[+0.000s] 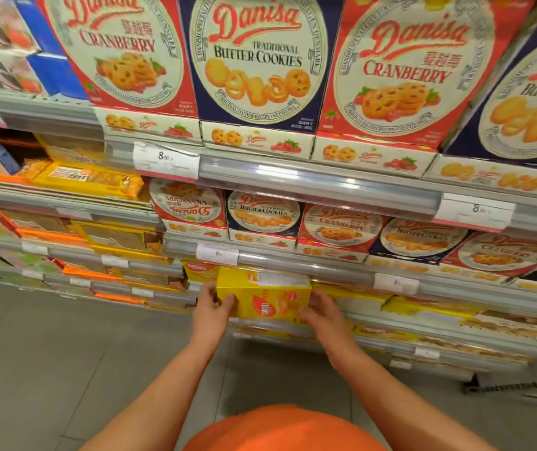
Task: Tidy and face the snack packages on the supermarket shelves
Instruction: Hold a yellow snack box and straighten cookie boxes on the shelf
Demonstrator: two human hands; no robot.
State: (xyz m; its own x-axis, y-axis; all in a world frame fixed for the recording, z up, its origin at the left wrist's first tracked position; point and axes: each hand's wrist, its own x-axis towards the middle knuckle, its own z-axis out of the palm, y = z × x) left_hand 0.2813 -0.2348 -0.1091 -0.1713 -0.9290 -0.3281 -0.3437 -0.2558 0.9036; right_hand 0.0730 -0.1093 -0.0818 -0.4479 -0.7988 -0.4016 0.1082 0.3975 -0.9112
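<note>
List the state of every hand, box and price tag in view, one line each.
Left hand: grips the yellow box's left end.
Right hand: grips the yellow box's right end.
Yellow box: held at the shelf front, label sideways.
Cranberry box: upside down, second shelf.
Butter cookie box: upright, facing out.
Price tag: in the rail, top edge torn.

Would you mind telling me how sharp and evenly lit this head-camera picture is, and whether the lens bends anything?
Head view: the wide lens bows the shelf rails; big Danisa boxes read clearly, edges smear; glare streaks on the rails; the yellow box between left hand and right hand is evenly lit, its print soft.
</note>
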